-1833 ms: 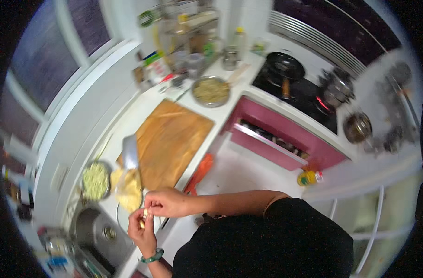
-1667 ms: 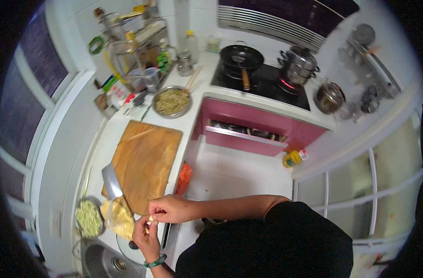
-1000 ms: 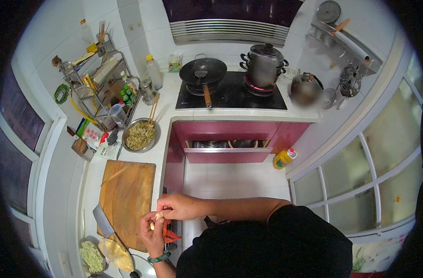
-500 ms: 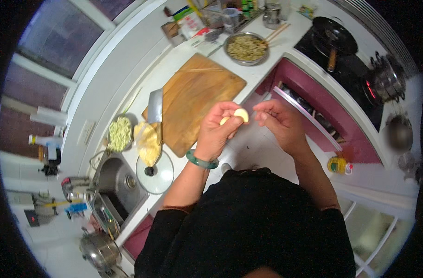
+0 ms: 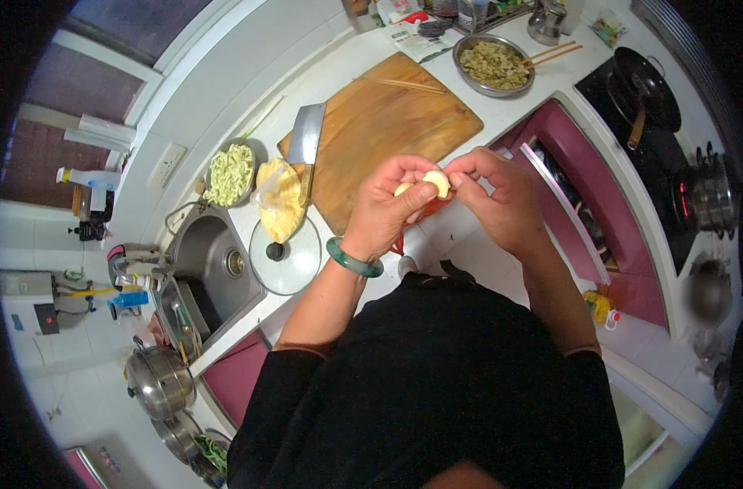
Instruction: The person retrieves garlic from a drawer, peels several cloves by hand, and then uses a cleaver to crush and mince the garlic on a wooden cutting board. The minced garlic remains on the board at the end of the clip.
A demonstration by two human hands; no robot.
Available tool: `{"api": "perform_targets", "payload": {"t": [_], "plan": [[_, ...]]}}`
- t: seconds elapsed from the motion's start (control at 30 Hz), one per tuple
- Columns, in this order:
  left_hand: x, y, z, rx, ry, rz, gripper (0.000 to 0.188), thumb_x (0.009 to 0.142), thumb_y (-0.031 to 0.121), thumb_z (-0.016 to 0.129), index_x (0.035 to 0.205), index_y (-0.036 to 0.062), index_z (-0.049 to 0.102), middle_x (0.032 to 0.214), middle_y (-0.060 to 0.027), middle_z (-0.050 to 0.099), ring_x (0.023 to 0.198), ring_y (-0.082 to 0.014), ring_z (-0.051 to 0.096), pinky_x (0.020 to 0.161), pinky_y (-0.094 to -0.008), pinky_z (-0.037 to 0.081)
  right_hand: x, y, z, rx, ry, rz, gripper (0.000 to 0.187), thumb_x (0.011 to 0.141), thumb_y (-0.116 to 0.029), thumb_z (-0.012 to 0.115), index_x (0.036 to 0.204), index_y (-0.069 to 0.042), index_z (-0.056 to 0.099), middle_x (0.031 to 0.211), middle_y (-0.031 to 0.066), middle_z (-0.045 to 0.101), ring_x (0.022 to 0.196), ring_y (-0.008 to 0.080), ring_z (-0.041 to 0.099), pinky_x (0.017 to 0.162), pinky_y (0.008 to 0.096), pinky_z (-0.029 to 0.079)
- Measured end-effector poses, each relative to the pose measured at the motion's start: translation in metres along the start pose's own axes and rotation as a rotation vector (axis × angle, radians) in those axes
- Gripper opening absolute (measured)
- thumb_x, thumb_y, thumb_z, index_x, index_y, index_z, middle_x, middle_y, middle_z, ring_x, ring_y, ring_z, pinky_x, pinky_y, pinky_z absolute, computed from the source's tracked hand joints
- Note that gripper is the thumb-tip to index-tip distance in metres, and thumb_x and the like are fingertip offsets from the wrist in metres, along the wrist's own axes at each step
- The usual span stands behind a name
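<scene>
My left hand (image 5: 392, 208), with a green bangle on the wrist, and my right hand (image 5: 496, 198) meet above the counter's front edge. Between their fingertips they hold a small pale yellow garlic clove (image 5: 437, 181); a second pale piece shows in the left fingers. Just behind the hands lies a round-cornered wooden cutting board (image 5: 388, 130) with a cleaver (image 5: 306, 138) resting on its left edge.
A clear bag of yellow food (image 5: 279, 200) lies on a glass pot lid (image 5: 287, 257) beside the sink (image 5: 204, 277). A bowl of chopped greens (image 5: 230, 173) stands left of the board, a metal bowl of food with chopsticks (image 5: 495, 63) behind it. Pans sit on the stove (image 5: 665, 114) at right.
The view swung back toward the counter and the sink. My hands rose from low by the counter edge to in front of the cutting board, still working the clove together.
</scene>
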State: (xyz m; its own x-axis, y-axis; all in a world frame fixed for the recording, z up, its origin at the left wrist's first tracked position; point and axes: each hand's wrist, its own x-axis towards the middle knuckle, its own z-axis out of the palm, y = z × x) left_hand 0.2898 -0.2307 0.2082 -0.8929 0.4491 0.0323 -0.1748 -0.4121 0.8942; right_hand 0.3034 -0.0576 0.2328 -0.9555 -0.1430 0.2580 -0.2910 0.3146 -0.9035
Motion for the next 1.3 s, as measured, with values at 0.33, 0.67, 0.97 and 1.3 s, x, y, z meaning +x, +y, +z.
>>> {"api": "perform_targets", "payload": {"t": [0.33, 0.67, 0.97, 1.3], "plan": [[-0.011, 0.006, -0.016, -0.103, 0.061, 0.041, 0.022, 0.084, 0.006, 0.057, 0.106, 0.0044, 0.052, 0.086, -0.0081, 0.061, 0.052, -0.0029, 0.039, 0.045, -0.0158, 0.03, 0.007, -0.008, 0.014, -0.068, -0.002, -0.236, 0.011, 0.075, -0.006, 0.058, 0.086, -0.007, 0.056, 0.075, 0.0066, 0.053, 0.072, 0.0221, 0.054, 0.065, 0.0326, 0.043], [-0.01, 0.002, -0.015, -0.057, 0.122, 0.061, 0.019, 0.083, 0.004, 0.059, 0.1, 0.0041, 0.053, 0.082, -0.0043, 0.061, 0.055, -0.0025, 0.043, 0.046, -0.0151, 0.034, 0.01, -0.001, 0.022, -0.515, 0.091, -0.459, 0.013, 0.07, -0.006, 0.06, 0.081, -0.009, 0.054, 0.075, 0.0055, 0.054, 0.076, 0.0272, 0.054, 0.084, 0.0432, 0.04], [-0.009, 0.002, -0.012, -0.013, 0.089, 0.011, 0.021, 0.081, 0.006, 0.061, 0.101, 0.0047, 0.053, 0.085, -0.0057, 0.063, 0.059, -0.0024, 0.048, 0.046, -0.0144, 0.033, 0.011, 0.001, 0.015, -0.519, 0.142, -0.488, 0.012, 0.069, -0.008, 0.059, 0.078, -0.008, 0.051, 0.072, 0.0079, 0.051, 0.076, 0.0301, 0.052, 0.08, 0.045, 0.039], [-0.007, 0.005, -0.009, 0.057, 0.112, 0.029, 0.024, 0.079, 0.005, 0.063, 0.101, 0.0044, 0.054, 0.085, -0.0041, 0.061, 0.065, -0.0031, 0.05, 0.05, -0.0143, 0.037, 0.005, 0.002, 0.015, -0.083, 0.124, -0.178, 0.008, 0.073, -0.007, 0.058, 0.078, -0.006, 0.051, 0.071, 0.0087, 0.052, 0.067, 0.0259, 0.053, 0.061, 0.0341, 0.041]]}}
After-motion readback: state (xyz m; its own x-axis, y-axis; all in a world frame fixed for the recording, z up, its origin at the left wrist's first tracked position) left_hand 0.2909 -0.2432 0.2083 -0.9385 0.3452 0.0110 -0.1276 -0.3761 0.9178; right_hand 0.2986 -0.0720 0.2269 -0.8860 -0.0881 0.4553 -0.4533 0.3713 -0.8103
